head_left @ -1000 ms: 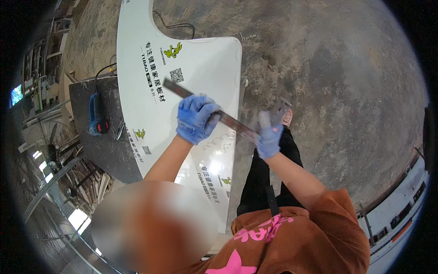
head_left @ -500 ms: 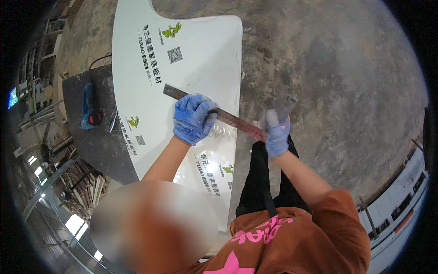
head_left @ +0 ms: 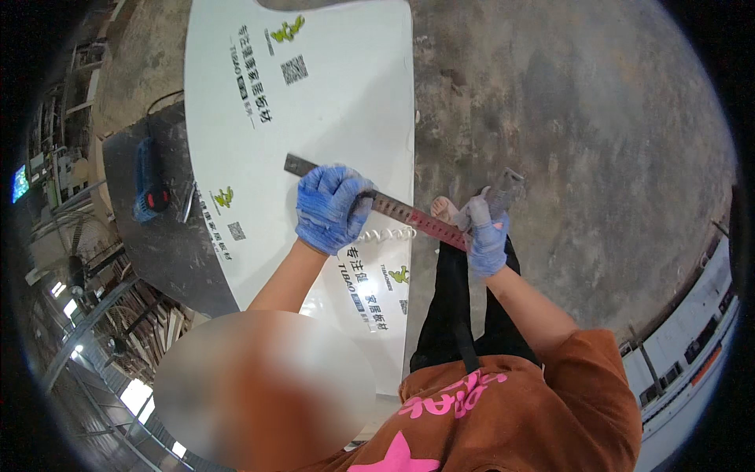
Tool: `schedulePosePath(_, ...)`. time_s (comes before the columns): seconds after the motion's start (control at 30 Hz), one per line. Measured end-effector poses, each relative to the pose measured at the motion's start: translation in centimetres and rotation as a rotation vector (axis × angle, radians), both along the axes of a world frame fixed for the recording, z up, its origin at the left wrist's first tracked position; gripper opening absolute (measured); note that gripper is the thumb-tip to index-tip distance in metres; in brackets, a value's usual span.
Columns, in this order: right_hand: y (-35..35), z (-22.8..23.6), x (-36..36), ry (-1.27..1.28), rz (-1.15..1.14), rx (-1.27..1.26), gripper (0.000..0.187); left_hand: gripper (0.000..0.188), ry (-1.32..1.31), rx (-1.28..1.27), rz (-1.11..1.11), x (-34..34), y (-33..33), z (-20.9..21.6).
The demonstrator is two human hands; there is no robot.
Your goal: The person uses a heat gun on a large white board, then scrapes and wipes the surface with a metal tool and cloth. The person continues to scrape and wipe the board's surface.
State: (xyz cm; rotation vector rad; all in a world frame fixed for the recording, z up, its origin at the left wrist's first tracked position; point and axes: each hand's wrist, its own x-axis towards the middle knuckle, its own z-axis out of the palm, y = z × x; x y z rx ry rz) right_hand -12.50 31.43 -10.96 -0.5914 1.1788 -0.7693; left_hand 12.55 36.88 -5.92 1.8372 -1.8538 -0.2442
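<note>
My left hand (head_left: 330, 206), in a blue knit glove, is closed around a long flat bar (head_left: 413, 216). The bar is dark grey at its far left end and reddish toward the right, with a row of dark slots or marks. It slants over the white panel (head_left: 354, 102) and past its right edge. At the bar's reddish end is my gloved right hand (head_left: 485, 240), closed on a grey, flat, blade-like tool (head_left: 507, 187) that points away from me. Whether the right hand also touches the bar I cannot tell. A thin white curled strip (head_left: 389, 234) lies beside the left hand.
The panel has a curved outline and rests on a dark tabletop (head_left: 145, 252). A blue power tool (head_left: 149, 185) with a cord lies there, near a slim metal tool (head_left: 187, 202). Grey concrete floor (head_left: 590, 157) stretches to the right. Boards (head_left: 161, 326) are stacked at the left.
My right hand and its grey tool, blurred before, now show sharper and slightly farther right. The left hand keeps hold of the bar. The whole panel appears shifted a little up and left.
</note>
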Motion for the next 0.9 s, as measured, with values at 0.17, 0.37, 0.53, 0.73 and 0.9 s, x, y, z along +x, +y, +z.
schedulePosePath(0.17,4.6,-0.2,4.5,0.010,-0.030,0.009,0.023,0.015,-0.028,0.024,-0.052,0.1,0.8,-0.9)
schedulePosePath(0.37,3.6,0.1,2.1,-0.049,-0.016,0.121,0.024,0.016,-0.031,0.046,-0.047,-1.1,2.1,0.6)
schedulePosePath(0.53,5.2,0.1,-1.3,0.057,0.045,0.073,0.026,0.016,-0.007,0.083,0.000,-1.3,4.4,-0.9)
schedulePosePath(0.73,9.3,-0.8,2.1,-0.033,0.002,0.031,0.032,0.011,-0.013,0.076,-0.031,-2.4,4.1,-0.1)
schedulePosePath(0.9,6.6,0.6,-3.4,0.009,0.151,0.246,0.028,0.015,0.019,0.066,0.021,-3.9,6.2,0.1)
